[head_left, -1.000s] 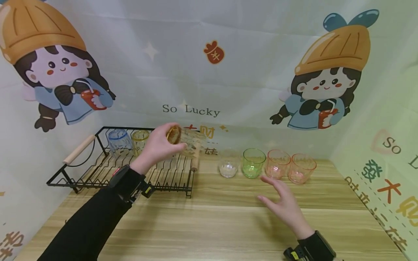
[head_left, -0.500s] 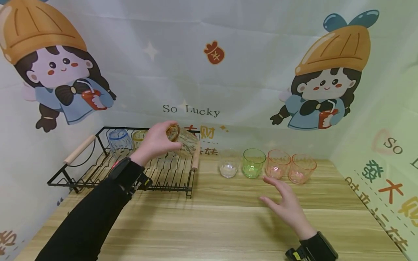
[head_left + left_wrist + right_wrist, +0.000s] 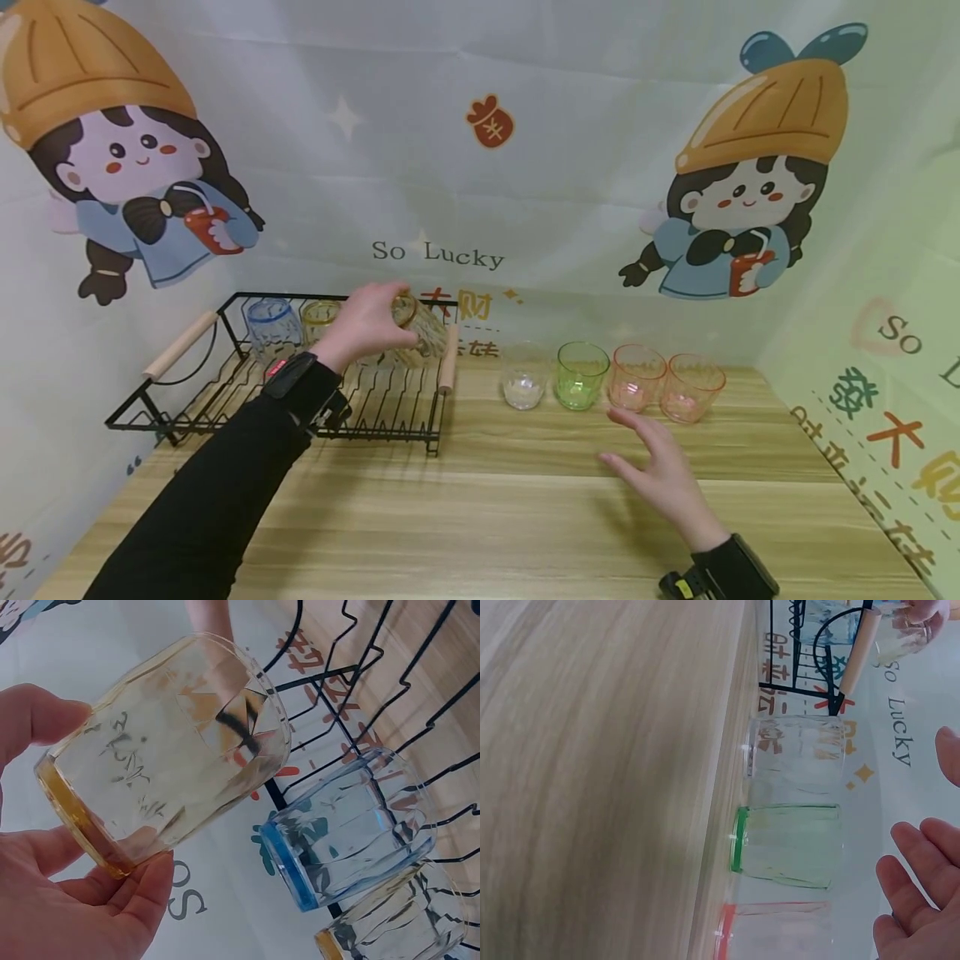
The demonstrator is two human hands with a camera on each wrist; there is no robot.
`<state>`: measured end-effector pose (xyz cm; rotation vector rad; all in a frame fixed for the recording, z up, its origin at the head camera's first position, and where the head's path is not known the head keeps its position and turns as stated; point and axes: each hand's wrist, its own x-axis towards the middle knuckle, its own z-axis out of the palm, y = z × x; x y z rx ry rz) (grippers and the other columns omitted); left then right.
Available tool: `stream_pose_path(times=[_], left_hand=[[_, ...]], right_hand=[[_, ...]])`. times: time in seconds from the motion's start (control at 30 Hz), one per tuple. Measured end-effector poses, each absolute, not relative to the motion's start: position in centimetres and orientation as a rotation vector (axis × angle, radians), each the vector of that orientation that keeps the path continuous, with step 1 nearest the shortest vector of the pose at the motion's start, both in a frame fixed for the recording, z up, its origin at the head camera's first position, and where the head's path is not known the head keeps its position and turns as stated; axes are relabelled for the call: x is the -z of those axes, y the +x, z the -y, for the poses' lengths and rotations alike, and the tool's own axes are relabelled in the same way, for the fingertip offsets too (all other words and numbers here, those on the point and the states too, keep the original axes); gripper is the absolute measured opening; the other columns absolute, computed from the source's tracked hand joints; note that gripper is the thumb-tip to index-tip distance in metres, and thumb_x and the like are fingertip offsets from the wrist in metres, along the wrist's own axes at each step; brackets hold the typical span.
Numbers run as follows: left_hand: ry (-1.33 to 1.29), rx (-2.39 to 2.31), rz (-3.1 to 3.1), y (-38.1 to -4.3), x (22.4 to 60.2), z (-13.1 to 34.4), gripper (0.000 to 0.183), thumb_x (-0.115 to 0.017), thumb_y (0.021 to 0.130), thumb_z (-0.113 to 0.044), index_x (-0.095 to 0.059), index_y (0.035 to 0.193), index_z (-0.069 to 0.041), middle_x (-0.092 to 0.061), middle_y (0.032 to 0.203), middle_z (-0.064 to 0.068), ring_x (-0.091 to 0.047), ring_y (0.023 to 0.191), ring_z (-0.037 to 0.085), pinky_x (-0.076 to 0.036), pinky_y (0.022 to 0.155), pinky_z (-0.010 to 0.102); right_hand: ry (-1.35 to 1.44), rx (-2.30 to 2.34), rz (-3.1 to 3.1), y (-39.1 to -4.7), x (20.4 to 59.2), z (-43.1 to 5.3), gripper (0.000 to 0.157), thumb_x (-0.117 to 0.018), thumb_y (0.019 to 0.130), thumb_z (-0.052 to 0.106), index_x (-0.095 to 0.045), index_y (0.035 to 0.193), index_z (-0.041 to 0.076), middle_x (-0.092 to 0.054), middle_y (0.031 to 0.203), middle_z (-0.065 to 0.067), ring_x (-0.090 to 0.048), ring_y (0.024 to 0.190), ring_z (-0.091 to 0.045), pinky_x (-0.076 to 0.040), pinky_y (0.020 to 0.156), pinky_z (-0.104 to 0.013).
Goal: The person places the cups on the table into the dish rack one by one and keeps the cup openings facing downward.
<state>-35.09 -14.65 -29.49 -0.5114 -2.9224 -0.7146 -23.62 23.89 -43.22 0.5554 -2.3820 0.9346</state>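
Note:
My left hand (image 3: 365, 325) grips a yellow-tinted drinking glass (image 3: 161, 757) around its thick amber base, thumb on one side and fingers on the other. The glass is tilted, base up, low over the right end of a black wire dish rack (image 3: 240, 429). Beside it in the left wrist view, a blue glass (image 3: 352, 829) and another yellow glass (image 3: 405, 922) stand base up in the rack. A further blue glass (image 3: 272, 329) sits at the rack's left end. My right hand (image 3: 660, 479) hovers over the table with fingers spread, holding nothing, in front of the upright glasses.
Along the back of the wooden table (image 3: 480, 533) stand a clear glass (image 3: 524, 379), a green glass (image 3: 582, 377) and two pink glasses (image 3: 637, 379). The rack has wooden handles (image 3: 180, 344) at both ends. A printed cloth (image 3: 570, 208) hangs close behind.
My left hand has lowered the yellow-tinted glass slightly toward the rack and tipped it more upright, base up. The right hand has shifted only slightly right.

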Motion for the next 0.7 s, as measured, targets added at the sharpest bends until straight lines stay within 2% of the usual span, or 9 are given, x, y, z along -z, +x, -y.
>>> stream_pose_path(times=[0.13, 0.33, 0.7], left_hand=[[-0.493, 0.682, 2.94, -35.4, 29.7, 14.6, 0.074, -0.064, 0.081, -0.019, -0.032, 0.146, -0.006, -0.037, 0.146, 0.021, -0.033, 0.134, 0.039, -0.036, 0.108, 0.053], [-0.493, 0.658, 2.954, -35.8, 30.1, 14.4, 0.075, -0.066, 0.077, -0.018, -0.035, 0.145, -0.007, -0.042, 0.143, 0.019, -0.039, 0.13, 0.038, -0.042, 0.102, 0.053], [-0.5, 0.606, 2.989, -36.8, 30.9, 14.3, 0.073, -0.063, 0.08, -0.018, -0.033, 0.146, -0.007, -0.039, 0.146, 0.02, -0.032, 0.135, 0.039, -0.035, 0.109, 0.053]], right_hand=[[0.548, -0.94, 2.383, -23.7, 43.3, -24.0, 0.059, -0.079, 0.071, 0.005, -0.055, 0.125, 0.0, -0.062, 0.122, -0.015, -0.053, 0.111, -0.03, -0.041, 0.095, -0.048], [0.537, -0.929, 2.39, -23.7, 43.4, -24.1, 0.058, -0.079, 0.071, 0.005, -0.055, 0.124, -0.001, -0.062, 0.121, -0.017, -0.054, 0.11, -0.032, -0.042, 0.094, -0.051], [0.507, -0.949, 2.425, -23.9, 43.6, -24.7, 0.057, -0.077, 0.073, 0.006, -0.055, 0.125, -0.001, -0.062, 0.121, -0.019, -0.055, 0.111, -0.036, -0.041, 0.095, -0.057]])
